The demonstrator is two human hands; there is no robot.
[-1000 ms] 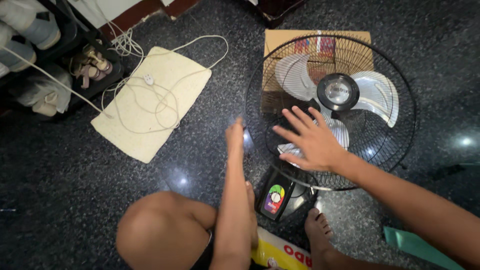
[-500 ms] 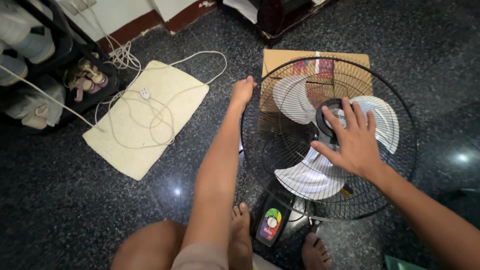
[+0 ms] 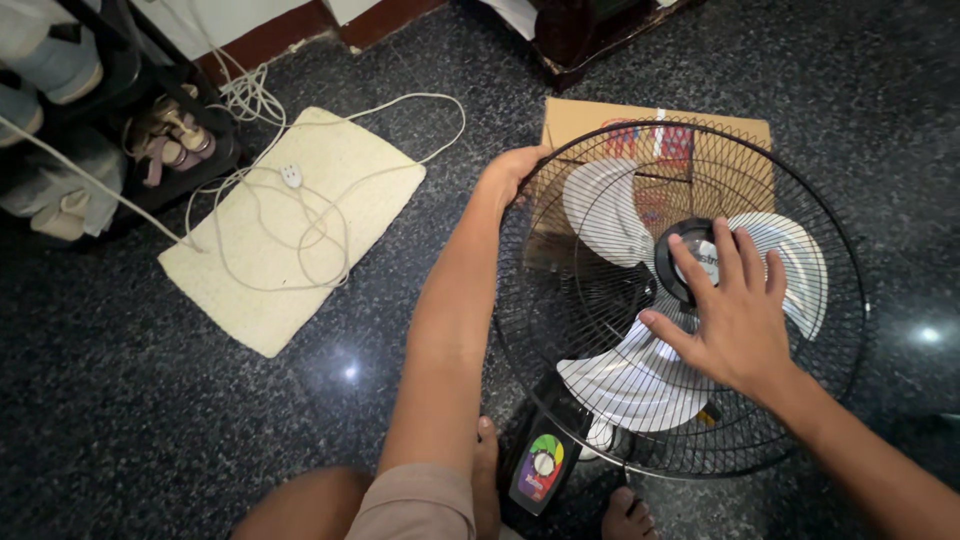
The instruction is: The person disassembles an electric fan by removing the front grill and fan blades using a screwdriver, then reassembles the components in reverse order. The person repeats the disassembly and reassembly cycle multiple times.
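Left hand moved onto fan grille rim; right hand on front.

Left hand curled, right hand splayed

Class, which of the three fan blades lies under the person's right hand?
The lower blade, beneath the right hand; the other two blades lie uncovered.

cream mat | white cable | cardboard box | shoe rack
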